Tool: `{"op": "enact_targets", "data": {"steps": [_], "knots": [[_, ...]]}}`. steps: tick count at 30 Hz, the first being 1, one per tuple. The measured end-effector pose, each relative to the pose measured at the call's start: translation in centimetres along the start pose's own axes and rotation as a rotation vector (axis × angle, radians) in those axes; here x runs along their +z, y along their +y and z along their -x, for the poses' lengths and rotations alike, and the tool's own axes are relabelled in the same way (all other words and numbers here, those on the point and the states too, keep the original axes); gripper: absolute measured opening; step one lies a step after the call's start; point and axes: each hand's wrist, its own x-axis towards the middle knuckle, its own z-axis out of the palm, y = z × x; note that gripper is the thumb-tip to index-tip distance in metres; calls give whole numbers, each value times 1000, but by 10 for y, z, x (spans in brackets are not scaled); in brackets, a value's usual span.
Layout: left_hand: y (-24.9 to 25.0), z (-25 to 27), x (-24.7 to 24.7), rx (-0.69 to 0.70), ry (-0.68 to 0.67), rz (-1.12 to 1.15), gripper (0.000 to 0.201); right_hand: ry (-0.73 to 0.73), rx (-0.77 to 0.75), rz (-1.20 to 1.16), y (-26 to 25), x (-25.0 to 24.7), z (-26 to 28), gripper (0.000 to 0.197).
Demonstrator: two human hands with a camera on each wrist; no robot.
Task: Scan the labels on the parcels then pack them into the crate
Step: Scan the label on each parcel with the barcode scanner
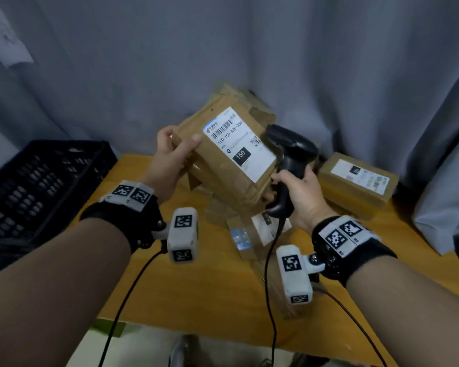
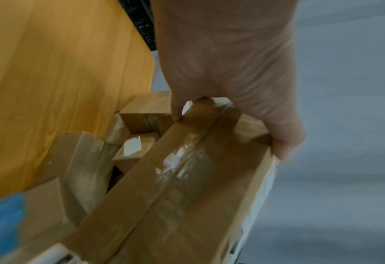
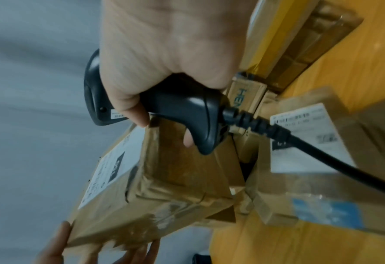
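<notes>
My left hand point(image 1: 174, 152) grips the left end of a brown taped parcel point(image 1: 223, 178) and holds it tilted above the table, its white label point(image 1: 239, 144) facing me. In the left wrist view the hand point(image 2: 227, 71) holds the parcel point(image 2: 187, 178) with the thumb on one side and the fingers on the other. My right hand point(image 1: 302, 192) grips the handle of a black corded scanner point(image 1: 289, 160) at the parcel's right end. The scanner's head is beside the label. In the right wrist view the hand point(image 3: 164, 53) wraps the scanner point(image 3: 187, 110), with a fingertip against the parcel point(image 3: 164, 187).
A black plastic crate point(image 1: 37, 186) stands at the left of the wooden table point(image 1: 196, 292). Several more labelled parcels lie under and behind the held one, one of them at the right point(image 1: 355, 181). The scanner's cable point(image 1: 269, 287) hangs off the front edge. Grey curtains surround the table.
</notes>
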Motion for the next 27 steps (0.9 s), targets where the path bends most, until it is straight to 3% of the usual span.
{"op": "enact_targets", "data": {"steps": [8, 11, 14, 21, 27], "knots": [[-4, -39, -54, -166, 99, -28, 91, -70, 76, 272, 30, 78, -23, 22], [1, -65, -89, -138, 110, -72, 102, -21, 12, 443, 27, 104, -35, 15], [18, -93, -121, -87, 92, -144, 109, -26, -59, 443, 4, 145, -50, 9], [53, -135, -164, -43, -6, -51, 74, -143, -111, 512, -47, 229, -69, 17], [86, -170, -178, 94, 108, -135, 67, -61, -137, 567, -73, 269, -81, 19]]}}
